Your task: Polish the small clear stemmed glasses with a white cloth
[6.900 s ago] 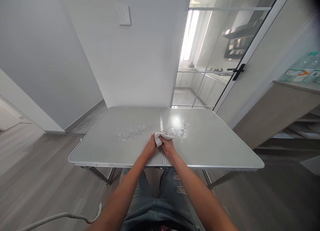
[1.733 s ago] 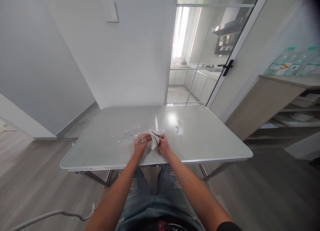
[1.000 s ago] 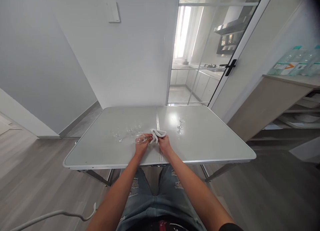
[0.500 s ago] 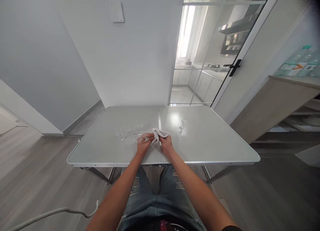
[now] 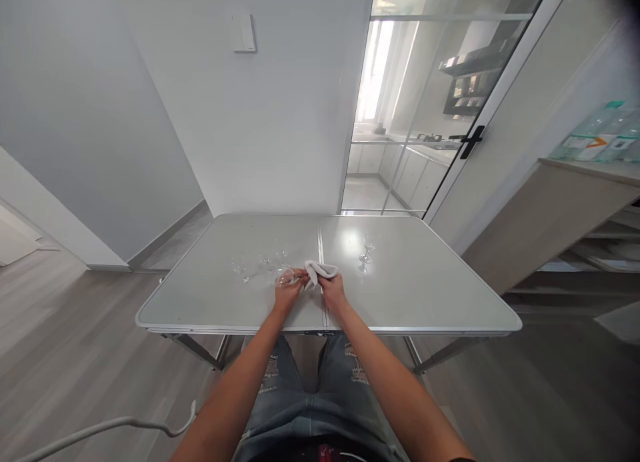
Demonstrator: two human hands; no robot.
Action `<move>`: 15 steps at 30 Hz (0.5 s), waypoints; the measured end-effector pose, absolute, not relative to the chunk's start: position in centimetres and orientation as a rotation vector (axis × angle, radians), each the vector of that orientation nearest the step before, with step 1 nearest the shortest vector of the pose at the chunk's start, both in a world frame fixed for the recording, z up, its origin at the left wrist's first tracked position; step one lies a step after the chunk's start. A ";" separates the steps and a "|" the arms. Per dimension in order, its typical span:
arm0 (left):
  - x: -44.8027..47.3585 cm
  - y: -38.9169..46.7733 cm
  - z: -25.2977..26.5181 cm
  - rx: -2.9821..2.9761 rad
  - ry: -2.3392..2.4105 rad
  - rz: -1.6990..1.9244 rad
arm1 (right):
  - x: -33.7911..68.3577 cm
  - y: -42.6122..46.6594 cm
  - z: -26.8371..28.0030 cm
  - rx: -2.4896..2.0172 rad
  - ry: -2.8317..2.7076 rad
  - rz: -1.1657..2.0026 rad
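Observation:
My left hand is closed around a clear wine glass, which lies sideways with its bowl toward the left. The far end of the glass runs into a white cloth. My right hand is closed on that cloth, its fingers pressed against the folds. Both hands meet just above the table, near its middle seam. How much of the glass lies under the cloth is hidden.
Several clear stemmed glasses stand left of my hands, hard to see against the grey folding table. Another clear stemmed glass is to the right. Behind the table are a white wall and a glass door.
The view has tilted slightly upward. My hands keep almost the same place and hold on the glass and cloth; the cloth's folds have shifted a little.

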State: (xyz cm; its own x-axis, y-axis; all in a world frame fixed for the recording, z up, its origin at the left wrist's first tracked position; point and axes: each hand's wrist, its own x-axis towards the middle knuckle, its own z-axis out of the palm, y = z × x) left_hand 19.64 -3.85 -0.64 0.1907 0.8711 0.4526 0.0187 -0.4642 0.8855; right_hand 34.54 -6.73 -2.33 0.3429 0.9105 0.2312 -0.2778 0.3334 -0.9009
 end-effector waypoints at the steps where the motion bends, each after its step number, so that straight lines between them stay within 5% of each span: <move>1: 19.6 -3.8 -0.7 1.679 0.852 1.363 | 34.4 -6.7 -2.3 -0.893 -0.887 0.932; 15: 19.8 -3.1 -1.1 1.726 0.894 1.446 | 35.6 -9.2 -0.8 -0.844 -0.794 0.996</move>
State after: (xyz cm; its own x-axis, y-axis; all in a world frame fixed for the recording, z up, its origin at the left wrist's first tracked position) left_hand 19.83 -3.13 -1.06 0.1372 0.8540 0.5018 0.0675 -0.5135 0.8555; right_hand 35.60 -9.17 -0.83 0.3349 0.9259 0.1746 -0.3765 0.3013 -0.8760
